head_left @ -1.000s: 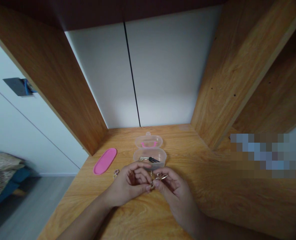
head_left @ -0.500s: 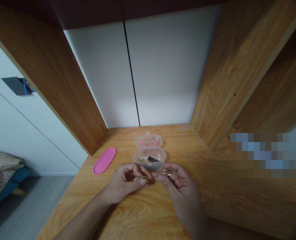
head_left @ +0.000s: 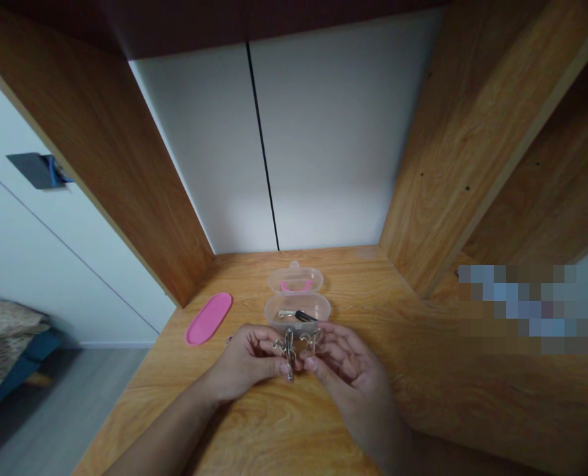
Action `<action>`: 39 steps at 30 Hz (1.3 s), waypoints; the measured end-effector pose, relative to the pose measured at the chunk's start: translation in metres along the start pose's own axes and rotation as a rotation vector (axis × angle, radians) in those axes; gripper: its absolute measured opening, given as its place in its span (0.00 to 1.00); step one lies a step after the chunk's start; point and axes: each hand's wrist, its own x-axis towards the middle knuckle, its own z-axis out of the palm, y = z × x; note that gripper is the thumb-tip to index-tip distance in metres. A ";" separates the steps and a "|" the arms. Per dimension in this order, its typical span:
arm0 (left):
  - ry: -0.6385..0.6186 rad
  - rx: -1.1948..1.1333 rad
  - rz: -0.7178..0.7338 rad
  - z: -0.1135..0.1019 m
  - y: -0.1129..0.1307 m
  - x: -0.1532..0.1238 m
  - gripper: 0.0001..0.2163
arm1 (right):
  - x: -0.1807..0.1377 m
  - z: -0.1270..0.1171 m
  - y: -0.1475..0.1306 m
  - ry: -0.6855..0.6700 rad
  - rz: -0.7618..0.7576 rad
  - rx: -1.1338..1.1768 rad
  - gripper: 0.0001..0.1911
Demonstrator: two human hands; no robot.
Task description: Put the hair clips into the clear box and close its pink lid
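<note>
Left hand (head_left: 244, 363) pinches a looped shiny metal piece (head_left: 289, 345); right hand (head_left: 357, 370), a curled one (head_left: 315, 341).

Wooden desktop (head_left: 274, 430) under pink tray (head_left: 208, 319) and open clear case (head_left: 322, 307).

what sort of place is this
Probably a room in a home, perhaps a bedroom: there's a wooden desktop between upright wooden panels, and patterned fabric that looks like bedding above a grey floor.

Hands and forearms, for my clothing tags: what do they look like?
The left hand and right hand are gloveless, with no watch or bracelet visible. The left forearm is sleeveless as far as it shows; the right forearm is too shadowed to tell.
</note>
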 end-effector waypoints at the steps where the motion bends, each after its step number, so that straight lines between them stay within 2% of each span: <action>1: 0.009 -0.005 0.001 -0.001 -0.001 0.000 0.15 | 0.000 0.000 0.000 0.002 0.005 0.006 0.19; 13: 0.031 -0.060 0.045 -0.005 -0.006 0.001 0.20 | 0.001 0.002 -0.004 0.067 0.019 0.005 0.25; 27: 0.058 -0.027 0.040 -0.005 -0.004 0.001 0.21 | 0.001 0.000 -0.003 0.057 0.039 -0.033 0.27; 31: 0.067 0.000 0.074 -0.004 -0.003 0.000 0.21 | 0.000 0.000 -0.001 0.020 0.059 -0.035 0.22; 34: 0.163 0.060 0.157 0.000 -0.002 -0.005 0.19 | -0.001 -0.001 0.000 0.008 0.044 -0.040 0.18; 36: 0.302 0.145 0.261 0.002 -0.003 -0.008 0.16 | -0.001 -0.003 -0.001 0.013 -0.001 -0.085 0.16; 39: 0.524 0.319 0.468 0.003 -0.005 -0.011 0.13 | 0.000 -0.006 -0.003 0.048 -0.147 -0.229 0.14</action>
